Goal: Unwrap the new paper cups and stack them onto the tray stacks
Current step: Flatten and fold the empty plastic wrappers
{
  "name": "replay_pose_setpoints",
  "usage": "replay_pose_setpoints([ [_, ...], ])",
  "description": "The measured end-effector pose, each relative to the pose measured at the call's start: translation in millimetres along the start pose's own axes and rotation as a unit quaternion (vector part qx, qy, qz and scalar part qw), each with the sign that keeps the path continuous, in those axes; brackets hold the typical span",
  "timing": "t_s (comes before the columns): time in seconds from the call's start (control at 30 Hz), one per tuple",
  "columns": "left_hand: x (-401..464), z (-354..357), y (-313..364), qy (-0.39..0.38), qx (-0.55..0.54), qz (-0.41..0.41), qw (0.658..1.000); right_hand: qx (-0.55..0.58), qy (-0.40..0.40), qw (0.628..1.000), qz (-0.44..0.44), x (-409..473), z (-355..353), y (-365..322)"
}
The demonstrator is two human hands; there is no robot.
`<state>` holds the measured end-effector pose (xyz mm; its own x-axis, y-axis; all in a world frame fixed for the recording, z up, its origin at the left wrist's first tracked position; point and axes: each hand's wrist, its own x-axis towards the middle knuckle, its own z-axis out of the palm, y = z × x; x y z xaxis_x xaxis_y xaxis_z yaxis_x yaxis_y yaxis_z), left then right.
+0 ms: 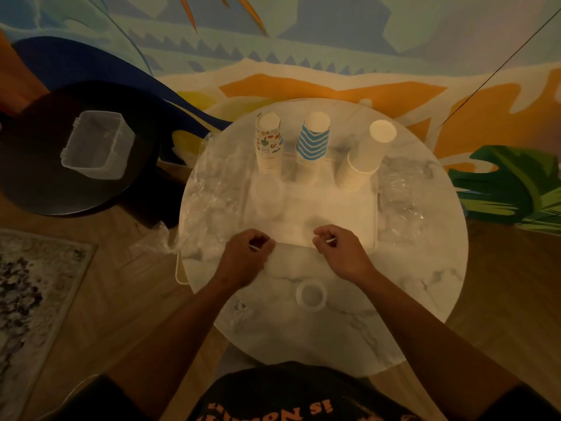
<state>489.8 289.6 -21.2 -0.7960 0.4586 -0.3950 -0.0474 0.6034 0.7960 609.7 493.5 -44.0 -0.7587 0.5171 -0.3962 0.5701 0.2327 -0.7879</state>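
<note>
Both hands, the left hand (247, 250) and right hand (332, 244), pinch the near edge of the white tray (334, 208), probably to steady it while three upside-down cup stacks (312, 144) stand at its far side.

A white, grey-veined marble table (394, 284) is carrying a white tray (334, 214). Beyond the left hand (247, 253), one cup stack (268, 144) is showing small multicoloured motifs on white; a second stack (312, 141) is wearing blue-and-white zigzag stripes; beyond the right hand (340, 250), a third stack (361, 159) is showing plain cream. Behind, a wall mural (303, 56) is glowing orange, blue and green.
</note>
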Motion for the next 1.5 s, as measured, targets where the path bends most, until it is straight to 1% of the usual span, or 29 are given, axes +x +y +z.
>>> replay_pose_setpoints([
  [0.1, -15.1, 25.6, -12.1, -0.065, 0.004, -0.014, 0.998, -0.019, -0.011, 0.999, 0.028, -15.1, 1.1, 26.8],
  [0.17, -20.9, 40.3, -22.3, -0.097, 0.029, -0.016, 0.995, -0.036, -0.01, 0.998, 0.041, -24.8, 3.5, 43.4],
  [0.27, -25.3, 60.0, -39.9, -0.132, 0.101, 0.003, 0.986, -0.085, -0.019, 0.995, 0.055, -39.2, 8.4, 65.9],
  [0.33, -27.7, 71.7, -48.8, -0.159, 0.142, -0.006, 0.977, -0.117, -0.032, 0.99, 0.067, -47.9, 13.2, 80.6],
  [0.47, -30.3, 90.5, -56.6, -0.186, 0.161, -0.041, 0.968, -0.154, -0.047, 0.984, 0.076, -59.8, 21.2, 95.3],
  [0.57, -33.0, 100.2, -56.7, -0.182, 0.158, -0.053, 0.969, -0.151, -0.061, 0.984, 0.066, -63.9, 29.6, 99.2],
  [0.67, -34.9, 106.1, -56.8, -0.172, 0.137, -0.066, 0.973, -0.148, -0.06, 0.984, 0.075, -64.9, 37.1, 103.7],
  [0.83, -30.8, 107.9, -75.3, -0.152, 0.09, -0.087, 0.98, -0.1, -0.056, 0.991, 0.074, -64.0, 38.9, 107.9],
  [0.93, -34.5, 104.5, -71.1, -0.139, 0.055, -0.101, 0.984, -0.083, -0.067, 0.991, 0.077, -65.9, 39.6, 107.0],
  [1.17, -42.1, 100.5, -60.4, -0.125, -0.009, -0.144, 0.982, -0.031, -0.045, 0.992, 0.111, -69.0, 42.8, 96.4],
  [1.27, -42.0, 99.0, -57.6, -0.114, -0.022, -0.148, 0.982, -0.031, -0.051, 0.992, 0.109, -70.5, 42.5, 86.8],
  [1.4, -38.7, 91.6, -51.9, -0.097, -0.022, -0.136, 0.986, -0.008, -0.04, 0.995, 0.096, -68.3, 39.8, 75.4],
  [1.5, -36.0, 81.8, -47.6, -0.078, -0.029, -0.121, 0.989, 0.036, -0.032, 0.995, 0.092, -65.0, 34.1, 65.7],
])
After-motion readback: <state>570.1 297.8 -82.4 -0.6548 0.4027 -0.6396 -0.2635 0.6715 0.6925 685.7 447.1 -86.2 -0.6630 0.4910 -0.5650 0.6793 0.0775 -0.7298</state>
